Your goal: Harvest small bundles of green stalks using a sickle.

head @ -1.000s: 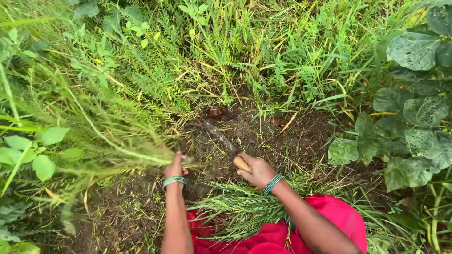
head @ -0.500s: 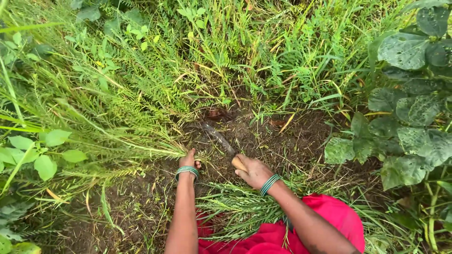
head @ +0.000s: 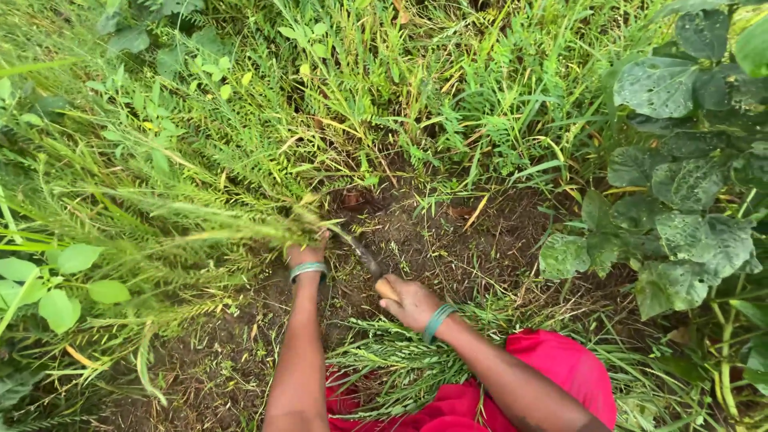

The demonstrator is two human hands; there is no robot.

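Your left hand (head: 308, 250) clenches a grass bunch (head: 200, 228) that trails off to its left; your right hand (head: 410, 302) grips a sickle (head: 370, 264), blade beside the left hand's fingers.

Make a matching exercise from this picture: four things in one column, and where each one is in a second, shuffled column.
Things:
1. curved metal sickle with wooden handle
2. bunch of tall green grass stalks
3. broad-leaved green plant
4. bright red cloth garment

Places:
A. right edge of the picture
B. gripped by the left hand
C. bottom, under the arms
D. held by the right hand

Pairs: 1-D, 2-B, 3-A, 4-C
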